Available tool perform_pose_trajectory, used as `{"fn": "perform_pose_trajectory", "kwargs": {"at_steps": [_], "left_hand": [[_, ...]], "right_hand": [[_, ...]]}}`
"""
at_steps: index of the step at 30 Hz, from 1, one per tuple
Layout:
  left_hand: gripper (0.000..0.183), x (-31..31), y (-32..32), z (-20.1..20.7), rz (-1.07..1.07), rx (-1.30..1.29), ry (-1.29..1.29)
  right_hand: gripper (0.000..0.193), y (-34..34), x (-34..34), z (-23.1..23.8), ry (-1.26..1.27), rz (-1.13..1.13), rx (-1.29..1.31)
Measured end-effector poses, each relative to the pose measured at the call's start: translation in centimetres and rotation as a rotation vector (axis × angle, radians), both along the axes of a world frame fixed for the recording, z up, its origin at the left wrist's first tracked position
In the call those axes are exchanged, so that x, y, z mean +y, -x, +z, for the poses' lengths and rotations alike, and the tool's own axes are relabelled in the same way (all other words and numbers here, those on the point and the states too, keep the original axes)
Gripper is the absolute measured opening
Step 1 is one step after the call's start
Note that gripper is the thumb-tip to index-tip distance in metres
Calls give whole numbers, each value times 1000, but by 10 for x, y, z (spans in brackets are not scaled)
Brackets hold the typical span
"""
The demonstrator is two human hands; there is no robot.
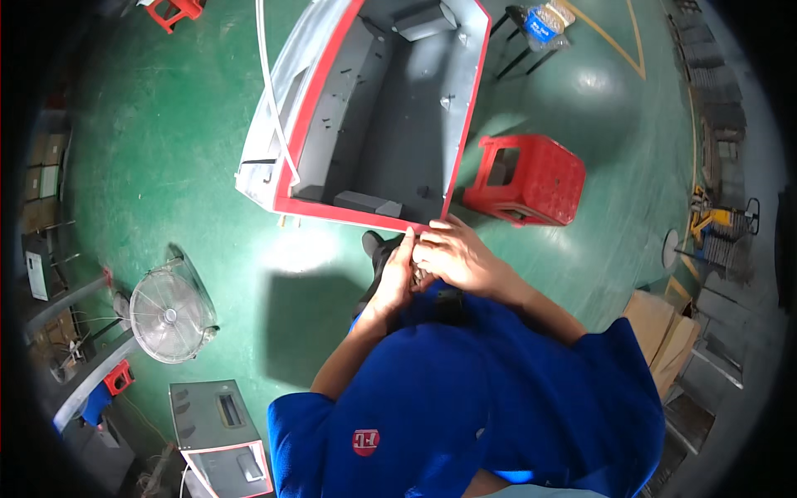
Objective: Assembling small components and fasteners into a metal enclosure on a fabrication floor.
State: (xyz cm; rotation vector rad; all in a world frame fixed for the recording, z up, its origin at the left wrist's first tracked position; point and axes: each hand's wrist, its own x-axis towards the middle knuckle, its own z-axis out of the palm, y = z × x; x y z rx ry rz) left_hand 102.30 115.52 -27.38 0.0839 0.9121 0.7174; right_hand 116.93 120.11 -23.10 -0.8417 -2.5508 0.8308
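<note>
My left hand (397, 270) and my right hand (452, 253) are pressed together just below the near edge of a big grey metal cabinet (390, 108) with a red rim, lying open on the green floor. The fingers of both hands are curled around something small between them, which is hidden by the fingers. My right fingertips touch the cabinet's red front rim (357, 216). A white strip (274, 100) runs along the cabinet's left rim. My blue shirt fills the lower middle of the view.
A red plastic stool (527, 178) stands right of the cabinet. A floor fan (170, 314) lies at the left. A smaller grey box with a red rim (220, 436) sits at the lower left. Cardboard boxes (668, 336) stand at the right, a folding stand with a bag (540, 25) behind.
</note>
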Motion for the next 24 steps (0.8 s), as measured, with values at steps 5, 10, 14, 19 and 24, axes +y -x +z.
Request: {"fn": "perform_pose_trajectory", "kwargs": {"at_steps": [5,10,14,19,24], "left_hand": [[24,7,2,-25,108,-9,5],[27,27,-46,-4,345,196,61],[37,34,-72,3,430,391,48],[41,56,-87,15,542,267,-7],[43,104,-104,1,474,151,-110]], "right_hand": [[22,-5,36,-12,47,117,76],[12,-59,90,-12,175,182,285],[10,-117,135,-25,481,50,218],[10,-183,179,-51,487,-101,154],[9,-229,251,-85,458,-278,177]]}}
